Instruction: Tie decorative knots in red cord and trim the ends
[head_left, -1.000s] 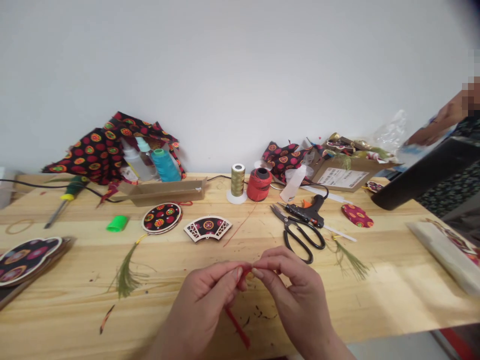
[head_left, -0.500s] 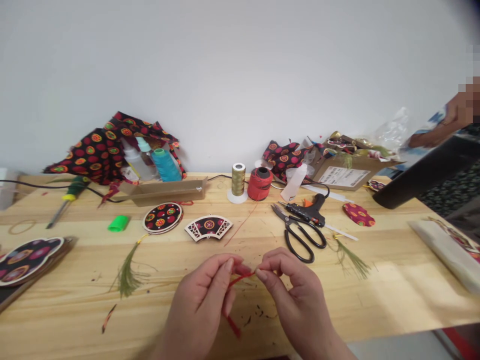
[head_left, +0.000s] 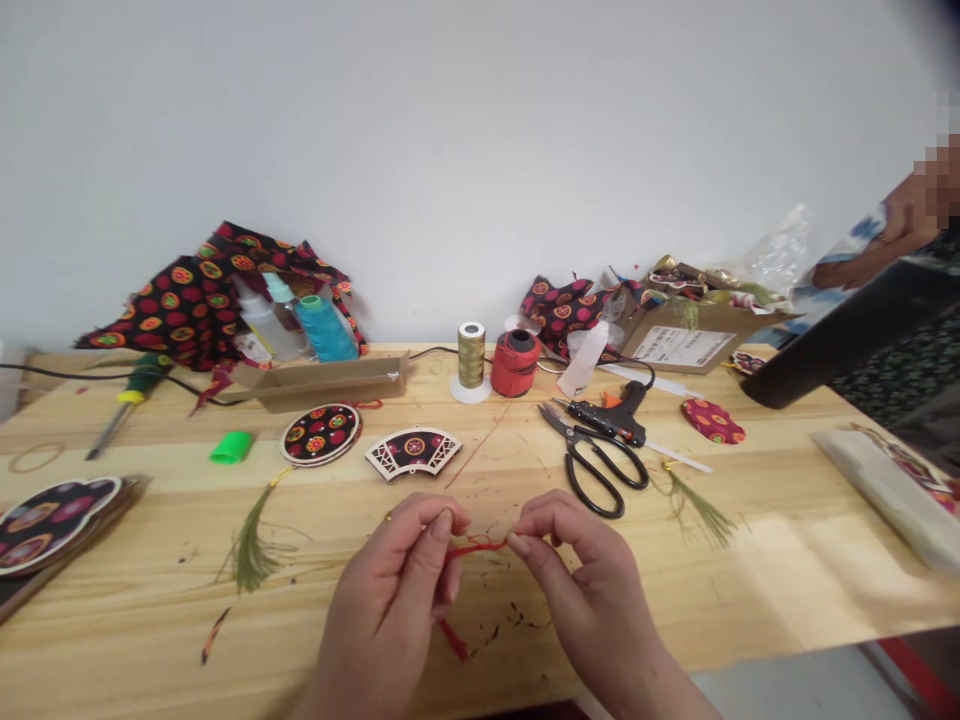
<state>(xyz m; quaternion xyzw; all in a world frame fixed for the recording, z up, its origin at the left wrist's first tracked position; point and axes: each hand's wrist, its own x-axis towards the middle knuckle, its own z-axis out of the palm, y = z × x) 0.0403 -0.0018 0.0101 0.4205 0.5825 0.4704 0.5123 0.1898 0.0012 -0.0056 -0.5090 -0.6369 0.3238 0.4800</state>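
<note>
A thin red cord [head_left: 484, 547] stretches between my two hands above the near middle of the table. My left hand [head_left: 409, 565] pinches one stretch of it between thumb and fingers, and a red tail hangs below that hand. The fingertips of my right hand [head_left: 574, 565] are closed on the other end, where a small loop shows. Beyond my hands lies a fan-shaped wooden piece [head_left: 414, 452] with patterned fabric. Black-handled scissors [head_left: 600, 465] rest past my right hand. A spool of red thread [head_left: 514, 364] stands farther back, its loose strand trailing toward me.
A glue gun [head_left: 611, 415] lies against the scissors. Left are a round fabric piece [head_left: 320, 434], a green tassel [head_left: 255, 545], a green cap [head_left: 231, 447] and a screwdriver [head_left: 124, 410]. A gold thread spool [head_left: 472, 357] stands centrally; a filled cardboard box [head_left: 682, 340] and another person's arm [head_left: 874, 245] are right.
My hands have drawn slightly apart, so more of the red cord shows between them, now nearly level. The view has shifted a little.
</note>
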